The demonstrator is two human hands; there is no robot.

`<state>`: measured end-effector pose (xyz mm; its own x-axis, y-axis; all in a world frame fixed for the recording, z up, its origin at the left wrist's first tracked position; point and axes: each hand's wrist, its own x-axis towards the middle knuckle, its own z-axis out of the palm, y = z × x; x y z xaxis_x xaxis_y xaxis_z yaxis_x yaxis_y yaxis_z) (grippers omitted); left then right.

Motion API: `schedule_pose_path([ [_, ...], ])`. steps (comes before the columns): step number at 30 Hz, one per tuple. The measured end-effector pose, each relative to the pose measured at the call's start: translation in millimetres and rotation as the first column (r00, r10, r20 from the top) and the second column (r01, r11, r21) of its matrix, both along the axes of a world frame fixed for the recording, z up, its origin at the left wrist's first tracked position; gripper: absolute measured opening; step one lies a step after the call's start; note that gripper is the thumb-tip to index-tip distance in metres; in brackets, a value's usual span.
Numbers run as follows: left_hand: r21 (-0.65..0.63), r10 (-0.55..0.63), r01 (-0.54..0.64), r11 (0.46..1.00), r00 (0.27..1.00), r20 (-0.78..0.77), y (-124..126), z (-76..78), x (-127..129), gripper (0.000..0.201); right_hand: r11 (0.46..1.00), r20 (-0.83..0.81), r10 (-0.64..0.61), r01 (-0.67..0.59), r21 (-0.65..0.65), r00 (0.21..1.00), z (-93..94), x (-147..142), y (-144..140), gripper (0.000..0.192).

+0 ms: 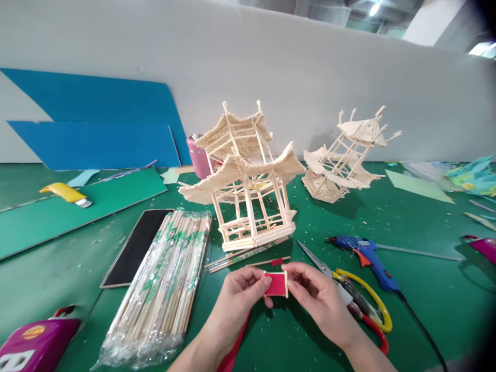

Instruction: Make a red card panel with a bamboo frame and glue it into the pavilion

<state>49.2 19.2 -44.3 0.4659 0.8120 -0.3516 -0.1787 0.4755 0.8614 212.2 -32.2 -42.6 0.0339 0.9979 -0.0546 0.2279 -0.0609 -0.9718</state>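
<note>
Between my two hands is a small red panel (pixel 276 284) with thin wooden stick pieces along its left and right edges. My left hand (pixel 248 289) pinches its left side, thumb on the red face. At the other edge, my right hand (pixel 315 289) grips the stick piece with thumb and fingers. Just beyond the hands lies a thin stick with a small red piece (pixel 277 262) beside it. A two-tiered pavilion model of wooden sticks (pixel 251 206) stands behind them. Under my left wrist, a red strip (pixel 236 346) is partly hidden.
To the left lie bagged chopsticks (pixel 155 284), a dark phone (pixel 137 248), and a yellow utility knife (pixel 65 193). To the right are scissors (pixel 315 256), a blue glue gun (pixel 368 253) with its cord, and pliers with yellow and red handles (pixel 382 305). Another stick model (pixel 344 160) stands behind.
</note>
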Motion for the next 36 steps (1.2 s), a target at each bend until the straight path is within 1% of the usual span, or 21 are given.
schedule_pose_path([
  [4,0.007,0.002,-0.002,1.0,0.999,-0.032,-1,1.1,1,0.016,0.999,-0.052,-0.043,0.042,-0.023,0.998,1.2,-4,2,0.027],
  [6,0.024,0.011,-0.01,1.0,0.998,-0.062,-1,2.9,2,0.016,0.997,-0.052,-0.055,0.053,-0.05,0.997,2.4,-5,3,0.025],
  [8,0.041,0.011,-0.008,0.999,0.996,-0.092,-1,4.9,3,0.017,0.997,-0.025,-0.035,0.033,-0.075,0.999,3.3,-7,4,0.02],
  [12,0.062,-0.019,0.027,0.998,0.993,-0.118,-1,7.6,2,0.017,0.996,0.022,-0.011,0.013,-0.084,1.0,4.6,-8,4,0.022],
  [16,0.101,-0.048,0.06,0.993,0.992,-0.117,-1,9.3,0,0.025,0.995,0.032,-0.011,0.014,-0.097,0.999,7.7,-9,3,0.023],
  [22,0.118,-0.031,0.05,0.992,0.987,-0.158,0,9.4,0,0.025,0.993,0.03,-0.001,0.004,-0.117,1.0,14.6,-8,3,0.022],
  [26,0.105,-0.021,0.034,0.994,0.993,-0.119,0,3.4,0,0.023,0.994,0.009,0.01,-0.009,-0.112,1.0,14.4,-9,3,0.021],
  [29,0.074,-0.019,0.024,0.997,0.998,-0.058,-1,-1.7,0,0.023,0.995,0.018,0.003,-0.001,-0.097,1.0,11.0,-9,3,0.022],
  [32,0.03,-0.021,0.021,0.999,1.0,0.008,-2,-4.4,1,0.023,0.996,0.039,-0.007,0.011,-0.085,0.999,7.2,-7,2,0.026],
  [36,-0.015,-0.007,0.008,1.0,0.999,0.054,-2,-5.4,3,0.023,0.996,0.039,-0.021,0.024,-0.083,0.999,5.3,-5,3,0.032],
])
